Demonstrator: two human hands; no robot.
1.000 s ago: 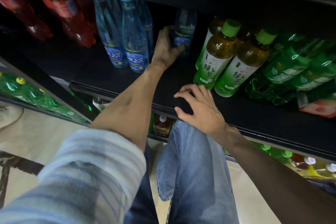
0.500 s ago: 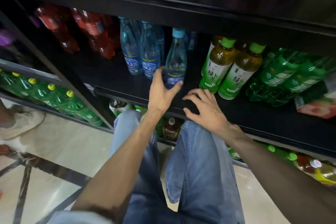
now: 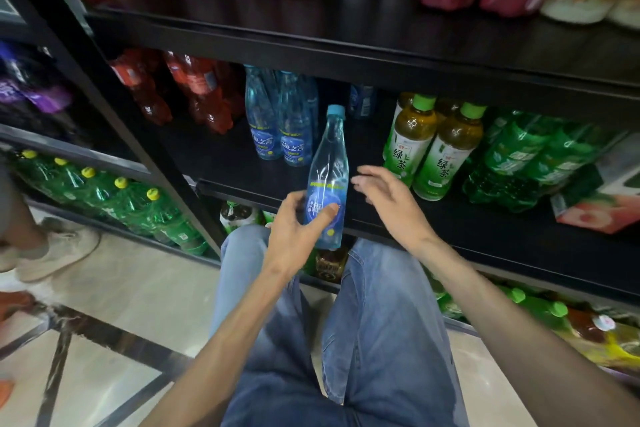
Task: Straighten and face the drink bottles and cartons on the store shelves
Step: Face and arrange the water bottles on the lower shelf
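Gripping the clear blue plastic water bottle [image 3: 327, 180] round its label at the black shelf's [image 3: 485, 236] front edge, left hand [image 3: 294, 239] fingers clamped, right hand [image 3: 391, 201] spread beside it, probably full, heavyish, smooth, best held low.

The left hand [image 3: 298, 222] has pulled the blue water bottle [image 3: 327, 180] from the far back of the shelf [image 3: 450, 229] out past its near edge. The right hand [image 3: 388, 204] has lifted off the shelf, fingers spread, beside the bottle.
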